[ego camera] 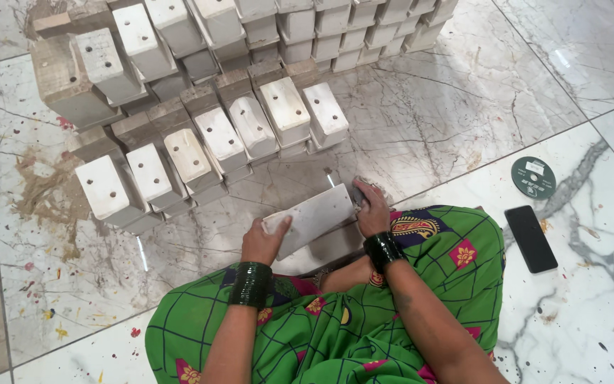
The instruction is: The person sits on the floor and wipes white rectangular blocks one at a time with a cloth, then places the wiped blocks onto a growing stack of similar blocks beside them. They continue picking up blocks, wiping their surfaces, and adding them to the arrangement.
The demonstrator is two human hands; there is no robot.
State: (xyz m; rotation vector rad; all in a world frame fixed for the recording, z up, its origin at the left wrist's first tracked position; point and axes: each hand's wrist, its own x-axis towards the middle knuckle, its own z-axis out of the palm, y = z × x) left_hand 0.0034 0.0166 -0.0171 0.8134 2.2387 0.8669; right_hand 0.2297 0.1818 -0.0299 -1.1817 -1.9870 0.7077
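One white wooden block [312, 219] lies tilted across the person's lap edge, held between both hands, its long flat face turned up. The left hand [263, 242] grips the block's near-left end, fingers curled around the end and the thumb pressed on the top face, so it is closed on the wood. The right hand [371, 208] sits at the block's far-right end, fingers bent and closed over a small greyish pad [358, 190] pressed against that end; what the pad is made of cannot be told. Both forearms come up from the bottom of the view and angle inward, wrists slightly bent, each wearing one wide dark green bangle stack [251, 284]. The person sits on the marble floor [449, 107] in green patterned cloth [364, 334]. Beyond the hands, well apart from them, stands a large stack of similar white drilled blocks [200, 85] in rows; in the nearest rows about ten are plainly seen, and the rows further back are too many and too overlapped to count. To the right of the right hand lie one black phone [531, 239] and, just beyond it, one round dark green disc [533, 177], both flat on the floor and apart from each other.
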